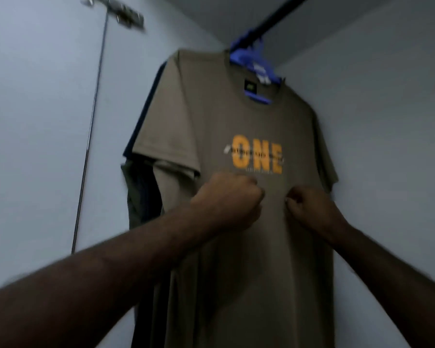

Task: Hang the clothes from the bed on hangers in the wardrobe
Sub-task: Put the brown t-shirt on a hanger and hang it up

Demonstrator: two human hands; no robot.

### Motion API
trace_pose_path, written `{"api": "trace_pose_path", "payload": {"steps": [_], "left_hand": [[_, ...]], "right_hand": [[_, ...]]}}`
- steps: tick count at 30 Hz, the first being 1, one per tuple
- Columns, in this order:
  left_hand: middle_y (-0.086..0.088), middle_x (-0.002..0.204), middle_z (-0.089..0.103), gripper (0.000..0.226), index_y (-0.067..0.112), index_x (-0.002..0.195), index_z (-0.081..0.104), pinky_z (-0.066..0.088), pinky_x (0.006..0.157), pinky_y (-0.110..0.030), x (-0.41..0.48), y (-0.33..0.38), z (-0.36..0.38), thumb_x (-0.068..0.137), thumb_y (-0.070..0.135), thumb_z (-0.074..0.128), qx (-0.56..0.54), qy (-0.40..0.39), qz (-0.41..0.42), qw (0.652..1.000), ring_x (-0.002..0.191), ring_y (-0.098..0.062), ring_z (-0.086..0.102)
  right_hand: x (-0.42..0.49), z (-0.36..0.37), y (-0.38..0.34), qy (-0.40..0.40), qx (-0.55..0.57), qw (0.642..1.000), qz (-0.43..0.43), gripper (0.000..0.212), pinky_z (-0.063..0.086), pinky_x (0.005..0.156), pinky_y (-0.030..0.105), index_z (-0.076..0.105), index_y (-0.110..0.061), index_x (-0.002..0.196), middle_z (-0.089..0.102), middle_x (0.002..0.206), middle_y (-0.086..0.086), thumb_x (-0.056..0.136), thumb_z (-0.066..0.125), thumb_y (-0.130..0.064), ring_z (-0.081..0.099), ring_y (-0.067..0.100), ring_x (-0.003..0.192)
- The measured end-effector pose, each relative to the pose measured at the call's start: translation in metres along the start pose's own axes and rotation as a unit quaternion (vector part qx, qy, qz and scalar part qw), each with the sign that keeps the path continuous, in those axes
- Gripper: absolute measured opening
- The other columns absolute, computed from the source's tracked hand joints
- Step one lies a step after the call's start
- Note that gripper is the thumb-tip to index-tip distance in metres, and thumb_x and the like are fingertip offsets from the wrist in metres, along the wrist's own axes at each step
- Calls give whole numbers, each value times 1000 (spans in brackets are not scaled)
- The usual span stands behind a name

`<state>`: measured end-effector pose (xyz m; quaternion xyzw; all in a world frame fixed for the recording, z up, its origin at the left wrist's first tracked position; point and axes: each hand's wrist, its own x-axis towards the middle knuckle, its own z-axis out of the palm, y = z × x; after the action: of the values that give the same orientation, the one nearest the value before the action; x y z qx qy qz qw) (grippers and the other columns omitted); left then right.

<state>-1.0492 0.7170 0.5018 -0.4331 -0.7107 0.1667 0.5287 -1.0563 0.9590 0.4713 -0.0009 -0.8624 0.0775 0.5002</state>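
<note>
Khaki-brown t-shirt with an orange "ONE" print is up on a blue hanger, hooked over the dark rail in the wardrobe corner. Left hand and right hand sit curled against its front just under the print; too blurry to tell if they're pinching cloth. Darker clothes hang behind it, and a metal rod runs further left.

Bare forearms, slightly blurred, end in a bare left hand and right hand.
</note>
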Motion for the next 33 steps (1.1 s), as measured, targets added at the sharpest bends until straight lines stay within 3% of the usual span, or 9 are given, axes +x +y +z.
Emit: {"api": "trace_pose_path", "payload": {"steps": [3, 7, 10, 13, 17, 20, 23, 28, 33], "left_hand": [[-6, 118, 57, 29, 18, 113, 61, 38, 91, -39, 43, -42, -13, 93, 36, 50, 54, 89, -4, 995, 113, -26, 51], [-9, 138, 46, 46, 17, 131, 51, 24, 112, -52, 84, -90, -29, 92, 42, 52, 102, 60, -60, 991, 131, -26, 39], [-12, 149, 36, 56, 17, 142, 41, 16, 114, -60, 99, -116, -30, 95, 47, 48, 104, -10, -96, 990, 138, -29, 33], [-13, 150, 35, 61, 19, 144, 39, 13, 114, -63, 104, -133, -20, 95, 53, 47, 118, -54, -106, 986, 139, -30, 31], [-12, 151, 35, 61, 20, 144, 40, 13, 114, -64, 105, -148, -8, 94, 55, 46, 122, -47, -100, 986, 141, -31, 29], [-12, 148, 39, 59, 19, 142, 43, 13, 113, -64, 103, -155, -3, 94, 54, 48, 114, -29, -99, 988, 138, -31, 32], [-13, 146, 41, 60, 18, 141, 45, 14, 113, -64, 102, -156, 2, 92, 53, 52, 106, -24, -107, 988, 137, -32, 34], [-13, 145, 41, 55, 19, 137, 49, 16, 113, -62, 105, -161, 15, 91, 49, 55, 91, -7, -106, 990, 135, -32, 34], [-13, 143, 42, 52, 16, 138, 46, 17, 113, -61, 101, -157, 26, 93, 42, 52, 38, 35, -112, 992, 132, -30, 37]], "right_hand": [[73, -37, -37, 87, -6, 995, -39, 9, 32, 57, 24, 60, -23, 91, 57, 77, -7, 97, 54, -25, 52, 8, 67], [155, -64, -63, 175, -18, 983, -45, 30, 48, 78, 34, 60, -21, 106, 66, 100, 4, 97, 42, -44, 61, 22, 90], [195, -73, -82, 162, 7, 986, -30, 51, 43, 101, 39, 47, -21, 138, 54, 138, 10, 99, 37, -52, 53, 29, 123], [226, -73, -95, 136, 66, 988, -29, 64, 31, 112, 40, 32, -21, 152, 35, 155, 11, 99, 37, -57, 37, 30, 140], [257, -72, -106, 142, 78, 987, -9, 87, 36, 110, 49, 35, -31, 149, 41, 151, 6, 81, 22, -84, 41, 29, 137], [270, -68, -116, 110, 70, 991, -11, 75, 30, 113, 43, 32, -28, 151, 37, 155, 2, 92, 27, -74, 36, 25, 141], [280, -62, -119, 71, 66, 995, -3, 79, 23, 117, 43, 24, -24, 155, 26, 161, 4, 92, 32, -72, 27, 25, 146], [279, -56, -117, 70, 34, 997, 18, 116, 21, 119, 50, 14, -29, 157, 18, 163, 2, 64, 23, -99, 20, 23, 149], [237, -49, -103, 83, -60, 995, -8, 68, 37, 109, 45, 41, -24, 144, 42, 150, 5, 93, 33, -69, 41, 27, 137]]}}
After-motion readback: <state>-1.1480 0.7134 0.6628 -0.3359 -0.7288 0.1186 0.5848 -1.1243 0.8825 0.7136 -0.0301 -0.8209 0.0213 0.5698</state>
